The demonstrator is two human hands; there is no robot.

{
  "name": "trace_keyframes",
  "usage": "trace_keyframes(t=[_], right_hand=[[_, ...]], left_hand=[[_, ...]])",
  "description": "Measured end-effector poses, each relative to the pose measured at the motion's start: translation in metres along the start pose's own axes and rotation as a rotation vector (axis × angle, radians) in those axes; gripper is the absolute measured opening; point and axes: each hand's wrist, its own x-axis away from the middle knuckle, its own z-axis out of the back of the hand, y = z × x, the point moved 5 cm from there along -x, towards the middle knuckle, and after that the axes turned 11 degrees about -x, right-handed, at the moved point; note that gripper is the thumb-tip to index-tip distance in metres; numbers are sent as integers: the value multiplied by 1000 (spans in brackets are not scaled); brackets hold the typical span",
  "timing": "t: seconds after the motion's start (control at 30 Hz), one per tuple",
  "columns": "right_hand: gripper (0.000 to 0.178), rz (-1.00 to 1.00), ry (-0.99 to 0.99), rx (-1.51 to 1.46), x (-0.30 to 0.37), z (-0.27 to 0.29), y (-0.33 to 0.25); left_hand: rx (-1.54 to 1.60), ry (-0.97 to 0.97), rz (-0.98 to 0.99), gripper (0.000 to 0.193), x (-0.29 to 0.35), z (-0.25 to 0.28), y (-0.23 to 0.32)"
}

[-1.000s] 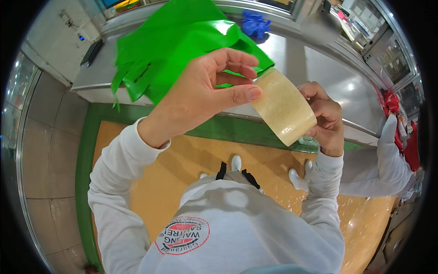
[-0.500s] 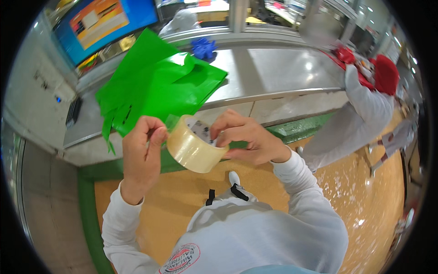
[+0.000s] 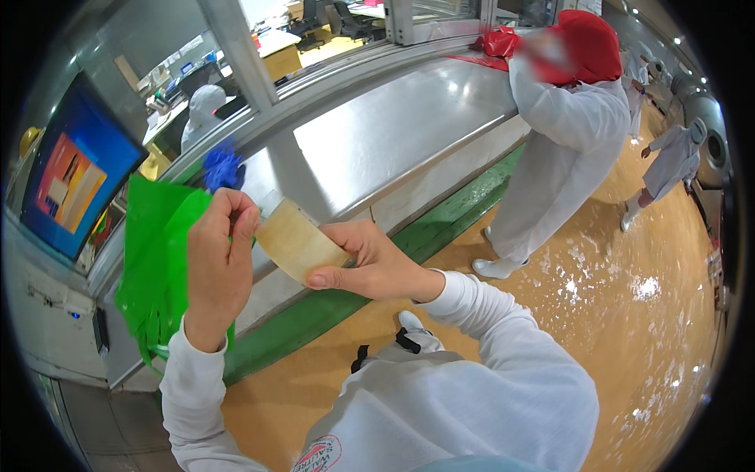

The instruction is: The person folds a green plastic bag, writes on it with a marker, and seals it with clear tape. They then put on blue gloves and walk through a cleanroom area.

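1 tape roll point(image 3: 300, 241), right of 1 green plastic sheet point(image 3: 157, 244), gripped by your right hand point(image 3: 379, 267); your left hand point(image 3: 217, 263), before the sheet, has fingers pinched narrow (on what, I cannot tell).

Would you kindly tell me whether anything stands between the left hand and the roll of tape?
Nothing visible does: the left hand, pinched, is right beside the roll of tape. The right hand holds the roll from its other side, and the green plastic lies beyond the left hand, out of the way.
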Motion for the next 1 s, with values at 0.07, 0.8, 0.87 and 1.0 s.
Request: trace_keyframes(t=[0.07,0.8,0.87,1.0], right_hand=[[26,30,62,36,-8,38,-15],[21,327,185,337,-33,298,-97],[22,335,172,280,-35,304,-100],[21,369,22,322,-38,307,-104]], left_hand=[[167,-17,32,14,-36,-30,3],[314,-64,7,15,-277,-203,60],[344,-132,28,15,-285,-205,57],[286,-37,67,17,-311,-191,34]])
